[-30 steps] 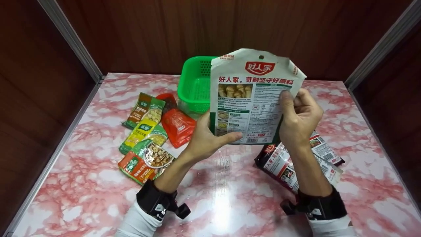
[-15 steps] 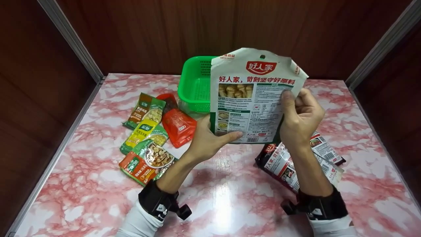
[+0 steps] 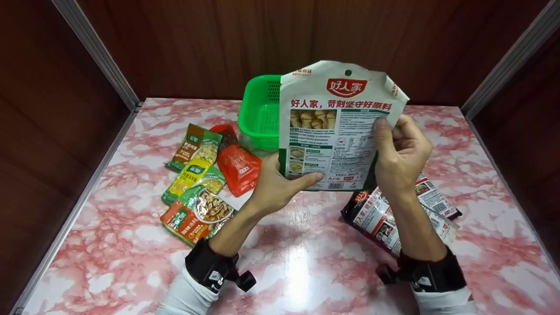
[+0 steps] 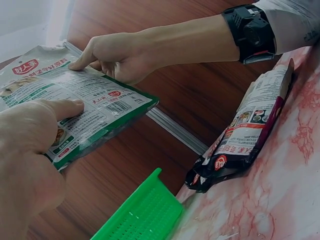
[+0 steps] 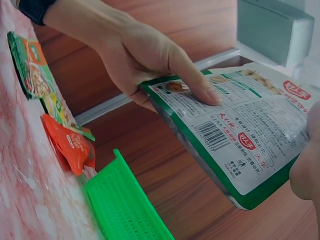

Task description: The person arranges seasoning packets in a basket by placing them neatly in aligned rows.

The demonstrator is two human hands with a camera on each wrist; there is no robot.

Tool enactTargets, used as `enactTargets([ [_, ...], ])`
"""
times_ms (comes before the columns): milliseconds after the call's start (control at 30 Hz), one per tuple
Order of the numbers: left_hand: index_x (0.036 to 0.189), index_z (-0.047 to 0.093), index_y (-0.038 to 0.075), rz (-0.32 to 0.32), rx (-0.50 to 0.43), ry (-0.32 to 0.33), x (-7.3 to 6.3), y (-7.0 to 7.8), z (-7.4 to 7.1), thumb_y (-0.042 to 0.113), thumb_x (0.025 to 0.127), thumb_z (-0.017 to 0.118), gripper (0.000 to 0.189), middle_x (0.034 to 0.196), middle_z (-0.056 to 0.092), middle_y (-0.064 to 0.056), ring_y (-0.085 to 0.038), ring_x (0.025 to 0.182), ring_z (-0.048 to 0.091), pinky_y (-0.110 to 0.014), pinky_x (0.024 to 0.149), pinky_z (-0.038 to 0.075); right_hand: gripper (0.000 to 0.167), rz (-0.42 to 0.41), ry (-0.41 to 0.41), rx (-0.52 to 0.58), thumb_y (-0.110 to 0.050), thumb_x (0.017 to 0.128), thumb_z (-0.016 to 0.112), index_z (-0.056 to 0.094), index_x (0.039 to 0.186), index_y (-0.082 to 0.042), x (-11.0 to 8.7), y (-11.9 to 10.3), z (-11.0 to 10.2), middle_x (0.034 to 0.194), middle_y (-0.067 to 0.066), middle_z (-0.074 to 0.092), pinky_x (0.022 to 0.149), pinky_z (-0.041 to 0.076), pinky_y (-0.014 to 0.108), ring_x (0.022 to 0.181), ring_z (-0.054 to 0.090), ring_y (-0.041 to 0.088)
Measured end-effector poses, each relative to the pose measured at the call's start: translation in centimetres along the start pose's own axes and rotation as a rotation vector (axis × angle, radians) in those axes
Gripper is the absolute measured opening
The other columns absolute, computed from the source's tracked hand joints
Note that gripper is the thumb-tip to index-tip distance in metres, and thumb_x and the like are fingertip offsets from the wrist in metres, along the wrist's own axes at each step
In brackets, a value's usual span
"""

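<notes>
Both hands hold up a white and green seasoning packet point(image 3: 332, 131), its printed back facing the head camera and its hole-punched top edge upward. The left hand point(image 3: 278, 183) grips the lower left corner, thumb across the front, as the right wrist view of the packet point(image 5: 225, 130) also shows. At the packet's right edge the right hand point(image 3: 400, 153) pinches it, thumb on the printed face and fingers behind. In the left wrist view the packet point(image 4: 85, 105) is above the table, with the right hand point(image 4: 115, 55) at its far side.
Behind the packet stands a green plastic basket point(image 3: 258, 113), partly hidden. Left on the marbled table point(image 3: 109, 262) lie a red pouch point(image 3: 238, 168) and several overlapping packets, one red and green point(image 3: 192, 218). Dark-edged packets point(image 3: 372, 218) lie under the right forearm. Wooden panels point(image 3: 262, 39) enclose the table.
The packet stays in both hands, nearly still, and sits very slightly higher in the head view. The things on the table have not moved, apart from a small shift of the view.
</notes>
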State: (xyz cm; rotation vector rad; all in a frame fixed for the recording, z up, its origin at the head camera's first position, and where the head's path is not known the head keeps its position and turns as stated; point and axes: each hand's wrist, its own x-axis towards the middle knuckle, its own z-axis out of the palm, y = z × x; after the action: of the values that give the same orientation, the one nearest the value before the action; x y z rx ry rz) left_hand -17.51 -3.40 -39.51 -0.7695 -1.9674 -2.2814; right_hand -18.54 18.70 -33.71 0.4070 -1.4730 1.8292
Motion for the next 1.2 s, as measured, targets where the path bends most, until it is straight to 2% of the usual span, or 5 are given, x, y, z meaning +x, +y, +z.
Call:
enactTargets([
  [333,0.139,0.073,-0.005,0.044,0.028,0.047,0.1,0.4,-0.2,-0.004,0.092,0.089,0.049,0.136,0.081,-0.024,-0.037,0.121,0.084,-0.047,0.101,0.07,0.014,0.016,-0.054,0.008,0.007,0.105,0.067,0.078,0.112,0.006,0.6,-0.4,0.5,0.096,0.009,0.088,0.071,0.067,0.026,0.079,0.085,0.018],
  [600,0.135,0.074,-0.011,0.246,0.128,0.176,0.2,-0.1,-0.2,-0.005,0.091,0.089,0.047,0.13,0.081,-0.029,-0.042,0.118,0.084,-0.044,0.1,0.07,0.041,0.054,-0.079,-0.051,0.007,0.103,0.069,0.063,0.144,0.005,0.2,-1.2,1.5,0.129,0.013,0.081,0.102,0.065,0.031,0.113,0.08,0.025],
  [767,0.125,0.079,-0.012,0.405,0.312,0.343,0.2,-0.5,-0.3,-0.003,0.09,0.09,0.037,0.118,0.084,-0.028,-0.04,0.106,0.086,-0.044,0.091,0.072,0.063,0.039,-0.108,-0.169,0.005,0.1,0.07,0.05,0.16,0.005,-0.6,-2.5,2.2,0.157,0.019,0.063,0.13,0.05,0.043,0.147,0.063,0.031],
  [933,0.12,0.081,-0.01,0.565,0.577,0.536,0.4,-0.9,-0.5,-0.004,0.09,0.089,0.032,0.106,0.087,-0.023,-0.034,0.093,0.088,-0.043,0.079,0.072,0.075,0.005,-0.227,-0.335,-0.004,0.099,0.077,0.044,0.166,0.005,-1.9,-3.8,2.8,0.171,0.017,0.053,0.135,0.046,0.045,0.161,0.053,0.029],
  [1200,0.127,0.08,-0.007,0.791,0.828,0.554,0.9,-1.4,-0.7,-0.009,0.094,0.084,0.033,0.118,0.086,-0.022,-0.035,0.103,0.087,-0.037,0.089,0.071,0.095,0.031,-0.385,-0.345,-0.01,0.094,0.085,0.036,0.174,0.001,-3.3,-5.7,3.9,0.175,0.015,0.05,0.135,0.045,0.045,0.164,0.051,0.028],
])
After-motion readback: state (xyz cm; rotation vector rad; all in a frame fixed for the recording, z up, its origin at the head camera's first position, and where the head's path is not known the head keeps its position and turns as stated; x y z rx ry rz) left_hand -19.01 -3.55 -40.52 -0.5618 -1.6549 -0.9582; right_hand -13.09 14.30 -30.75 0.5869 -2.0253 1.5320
